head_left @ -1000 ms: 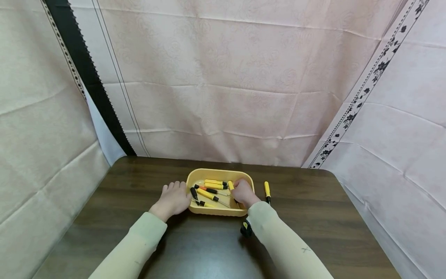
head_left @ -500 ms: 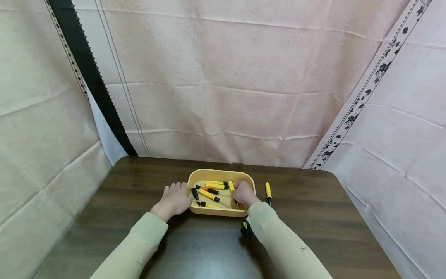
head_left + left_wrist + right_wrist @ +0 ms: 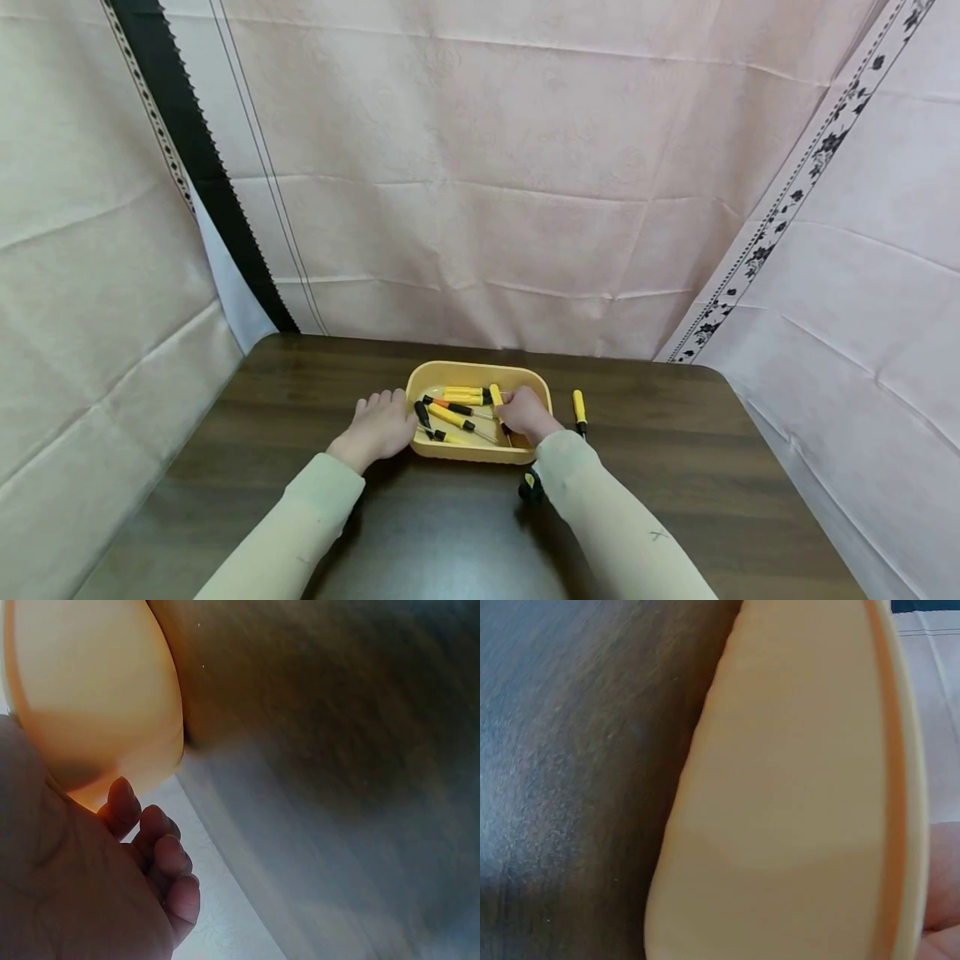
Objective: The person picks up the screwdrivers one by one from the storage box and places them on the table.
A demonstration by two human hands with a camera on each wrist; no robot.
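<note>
A yellow tray (image 3: 468, 455) holds several screwdrivers with yellow, black or orange handles. My left hand (image 3: 378, 427) rests against the tray's left end in the head view; in the left wrist view its relaxed fingers (image 3: 156, 844) lie beside the tray wall (image 3: 105, 690). Inside the right part of the tray, my right hand (image 3: 527, 412) pinches a yellow-handled screwdriver (image 3: 497, 395), whose black lower part points toward the near rim. The right wrist view shows mostly the tray's outer wall (image 3: 780, 780), with part of the hand (image 3: 943, 892) behind the rim and its grip hidden.
Right of the tray, another yellow-handled screwdriver (image 3: 579, 406) lies on the dark wooden table (image 3: 450, 533). A small black and yellow object (image 3: 530, 487) sits just below the tray's near right corner, beside my right sleeve. Pale cloth (image 3: 480, 167) hangs behind the table.
The screwdriver at my right fingers has shifted slightly left within the tray, along with the hand. My left hand keeps its place at the tray's end.
</note>
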